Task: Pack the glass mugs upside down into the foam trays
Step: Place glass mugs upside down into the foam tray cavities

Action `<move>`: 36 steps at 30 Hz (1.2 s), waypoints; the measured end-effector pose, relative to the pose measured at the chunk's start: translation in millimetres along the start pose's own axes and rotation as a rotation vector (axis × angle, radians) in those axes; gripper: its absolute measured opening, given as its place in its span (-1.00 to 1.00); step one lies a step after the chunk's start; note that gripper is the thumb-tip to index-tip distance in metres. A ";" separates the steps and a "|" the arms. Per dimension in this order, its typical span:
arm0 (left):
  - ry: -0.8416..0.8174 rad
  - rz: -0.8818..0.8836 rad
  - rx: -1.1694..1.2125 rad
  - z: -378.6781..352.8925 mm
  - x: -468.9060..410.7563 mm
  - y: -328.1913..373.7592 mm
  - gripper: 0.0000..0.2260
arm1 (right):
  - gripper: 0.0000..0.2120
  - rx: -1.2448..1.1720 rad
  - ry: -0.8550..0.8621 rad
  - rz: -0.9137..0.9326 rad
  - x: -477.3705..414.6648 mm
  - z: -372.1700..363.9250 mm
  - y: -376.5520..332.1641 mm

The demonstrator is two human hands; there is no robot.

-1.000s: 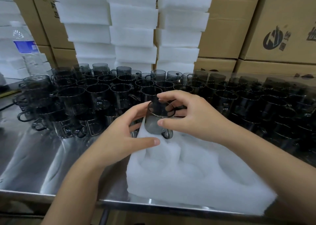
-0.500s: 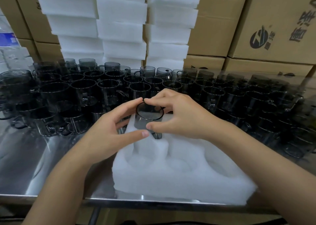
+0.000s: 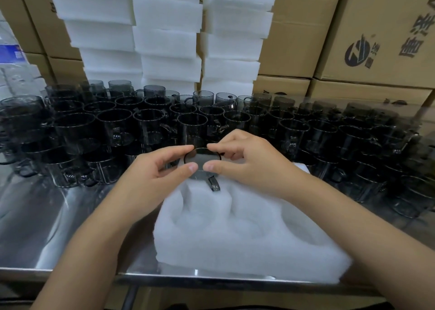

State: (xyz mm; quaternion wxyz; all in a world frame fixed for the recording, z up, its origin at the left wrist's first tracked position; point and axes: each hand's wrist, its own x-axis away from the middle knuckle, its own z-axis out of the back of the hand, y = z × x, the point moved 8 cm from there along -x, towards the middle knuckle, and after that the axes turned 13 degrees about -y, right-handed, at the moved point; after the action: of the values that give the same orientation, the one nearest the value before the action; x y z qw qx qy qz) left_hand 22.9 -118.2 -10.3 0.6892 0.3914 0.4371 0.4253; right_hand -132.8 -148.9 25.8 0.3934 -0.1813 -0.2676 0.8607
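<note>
table [image 3: 47, 227]: steel, front edge nearest.
foam tray [image 3: 247, 239]: lies on table at that edge.
mug [image 3: 200, 157]: upside down in tray's far-left pocket, handle toward camera.
left hand [image 3: 155, 175]: thumb and forefinger pinch mug's base rim, left side.
right hand [image 3: 247, 159]: same pinch, right side.
loose mugs [image 3: 113, 130]: dark glass, crowded upright behind tray.
foam stacks [image 3: 167, 39]: three columns behind mugs, cartons [image 3: 376, 39] alongside.

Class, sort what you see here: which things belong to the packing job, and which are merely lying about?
Job: held mug, pinched by left hand and right hand; foam tray; waiting mugs; stacked foam trays.
Lying about: cardboard boxes behind; blue-labelled item at far left.
</note>
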 end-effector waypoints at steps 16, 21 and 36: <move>-0.107 0.040 -0.462 2.6 -16.9 21.2 -0.71 | -0.49 0.257 -0.151 -0.073 -2.8 -5.9 0.4; -0.191 -0.042 -0.568 -15.5 -34.0 39.8 -0.74 | -0.47 0.231 -0.131 -0.053 -1.8 -3.9 1.3; -0.197 0.007 -0.370 -12.4 -24.8 20.1 -0.67 | -0.88 0.081 0.373 0.042 14.0 38.1 -5.7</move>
State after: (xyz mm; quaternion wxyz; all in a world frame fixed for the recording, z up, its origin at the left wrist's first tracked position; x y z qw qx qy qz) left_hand 0.1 -132.5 10.7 0.7872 0.2993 0.2805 0.4605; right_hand -158.1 -147.0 58.0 0.4252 -0.3272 -0.1515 0.8302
